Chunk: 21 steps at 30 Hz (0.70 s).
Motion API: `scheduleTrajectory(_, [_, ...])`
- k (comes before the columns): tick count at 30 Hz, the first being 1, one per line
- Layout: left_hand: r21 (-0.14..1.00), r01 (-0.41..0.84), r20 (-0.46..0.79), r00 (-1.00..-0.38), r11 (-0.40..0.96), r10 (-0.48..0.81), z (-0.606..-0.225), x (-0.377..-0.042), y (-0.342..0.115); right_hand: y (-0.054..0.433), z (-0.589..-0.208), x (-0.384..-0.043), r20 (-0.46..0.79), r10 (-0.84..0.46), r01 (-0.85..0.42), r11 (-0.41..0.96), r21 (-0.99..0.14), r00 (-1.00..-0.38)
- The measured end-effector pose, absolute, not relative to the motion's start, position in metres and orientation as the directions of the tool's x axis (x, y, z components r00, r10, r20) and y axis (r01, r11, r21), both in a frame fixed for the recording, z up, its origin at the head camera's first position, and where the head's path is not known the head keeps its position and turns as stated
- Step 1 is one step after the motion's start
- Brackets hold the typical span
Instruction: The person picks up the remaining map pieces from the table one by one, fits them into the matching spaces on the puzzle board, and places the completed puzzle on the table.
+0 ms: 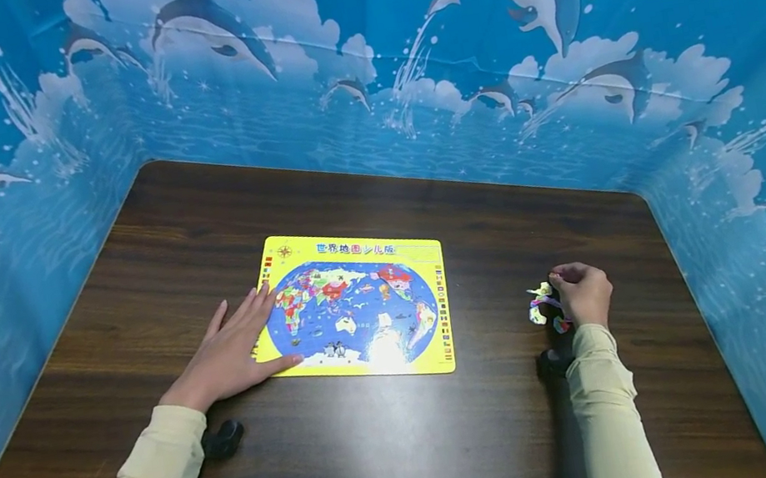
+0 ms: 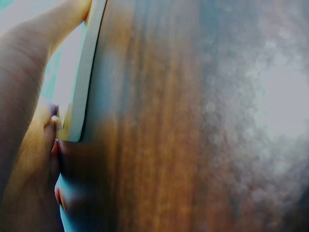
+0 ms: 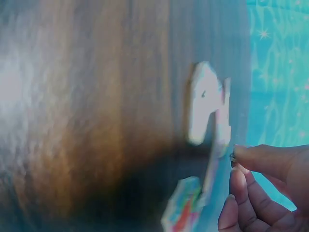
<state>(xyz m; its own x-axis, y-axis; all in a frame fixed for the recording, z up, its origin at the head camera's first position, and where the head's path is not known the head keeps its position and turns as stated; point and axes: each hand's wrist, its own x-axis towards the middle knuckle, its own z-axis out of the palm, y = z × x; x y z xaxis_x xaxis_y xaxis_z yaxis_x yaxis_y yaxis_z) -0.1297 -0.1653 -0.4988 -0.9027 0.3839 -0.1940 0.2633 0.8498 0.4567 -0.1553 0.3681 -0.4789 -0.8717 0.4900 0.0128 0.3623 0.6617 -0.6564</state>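
A yellow-bordered world map board [image 1: 361, 300] lies flat on the table, its lower right part washed out by glare. My left hand [image 1: 238, 352] rests on its left side with fingers spread and thumb along the lower edge. In the left wrist view, the board's thick edge [image 2: 86, 82] shows beside that hand. To the right of the board, my right hand [image 1: 585, 294] pinches a small piece between thumb and fingertips, mostly hidden by them. Several loose, brightly printed puzzle pieces [image 1: 537, 313] lie by these fingers; one pale piece [image 3: 203, 104] is blurred in the right wrist view.
The dark wood-grain table [image 1: 380, 451] has a blue dolphin-print curtain [image 1: 364, 124] around its back and sides. A black object [image 1: 223, 440] is at my left wrist and another black object [image 1: 552, 363] at my right wrist.
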Motion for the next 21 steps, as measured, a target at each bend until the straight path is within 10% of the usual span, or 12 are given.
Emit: scheduleTrajectory(21, [0.456,0.257,-0.221,-0.895,0.852,0.388,-0.500,-0.133,-0.166,0.277,-0.453,-0.141,0.077,0.257,0.100,0.612,-0.785,-0.963])
